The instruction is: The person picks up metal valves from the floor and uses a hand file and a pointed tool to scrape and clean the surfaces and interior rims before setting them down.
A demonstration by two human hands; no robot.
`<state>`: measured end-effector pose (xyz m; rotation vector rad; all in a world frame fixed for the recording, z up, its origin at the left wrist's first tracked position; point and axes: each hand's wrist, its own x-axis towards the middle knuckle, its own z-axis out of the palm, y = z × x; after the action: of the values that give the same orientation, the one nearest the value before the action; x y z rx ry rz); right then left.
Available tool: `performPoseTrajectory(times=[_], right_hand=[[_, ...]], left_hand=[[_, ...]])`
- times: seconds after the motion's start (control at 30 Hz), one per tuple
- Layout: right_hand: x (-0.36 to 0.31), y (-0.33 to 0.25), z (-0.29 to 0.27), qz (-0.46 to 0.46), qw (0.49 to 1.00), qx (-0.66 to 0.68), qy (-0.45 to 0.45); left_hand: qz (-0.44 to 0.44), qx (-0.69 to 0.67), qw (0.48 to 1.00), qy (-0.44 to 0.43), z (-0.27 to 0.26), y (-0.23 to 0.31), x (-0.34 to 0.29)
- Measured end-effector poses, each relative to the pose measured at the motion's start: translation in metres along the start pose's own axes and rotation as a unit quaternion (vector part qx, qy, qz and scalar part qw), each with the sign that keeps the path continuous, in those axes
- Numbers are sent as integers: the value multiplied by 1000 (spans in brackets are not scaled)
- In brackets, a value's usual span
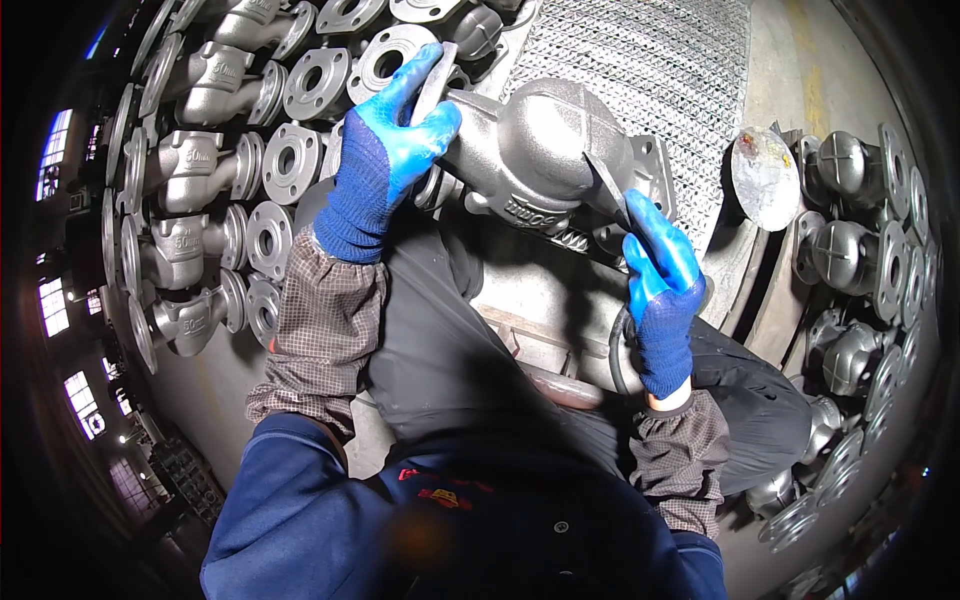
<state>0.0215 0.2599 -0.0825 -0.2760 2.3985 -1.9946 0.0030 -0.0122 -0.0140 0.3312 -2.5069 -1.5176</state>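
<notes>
Castings (190, 240), grey and flanged, crowd my left and right. My left hand (385, 160) grips the rough valve body (545, 150) by its flange; my right hand (660, 285) pinches a flat blade (607, 185) against it over mesh (650, 70).

Both forearms rise from the lower edge in checked sleeve covers over blue jacket sleeves. The left hand (385, 150), in a blue glove, reaches up and forward, fingers curled in a grip with the thumb set against them. The right hand (660, 275), gloved alike, sits lower, fingers pinched together and pointing up.
</notes>
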Motion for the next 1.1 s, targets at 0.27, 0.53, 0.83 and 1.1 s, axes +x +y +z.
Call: performPoseTrajectory(times=[0.27,0.53,0.83,1.1], right_hand=[[1,-12,-9,-20,999,-35,-24],[28,-87,-44,-176,900,-387,-101],[41,-122,-45,-206,772,-583,-148],[50,-134,-40,-198,757,-597,-179]], left_hand=[[-20,-3,1000,0,1,0,2],[28,32,999,13,4,2,-3],[53,41,998,8,8,5,-3],[48,42,998,8,10,8,-5]])
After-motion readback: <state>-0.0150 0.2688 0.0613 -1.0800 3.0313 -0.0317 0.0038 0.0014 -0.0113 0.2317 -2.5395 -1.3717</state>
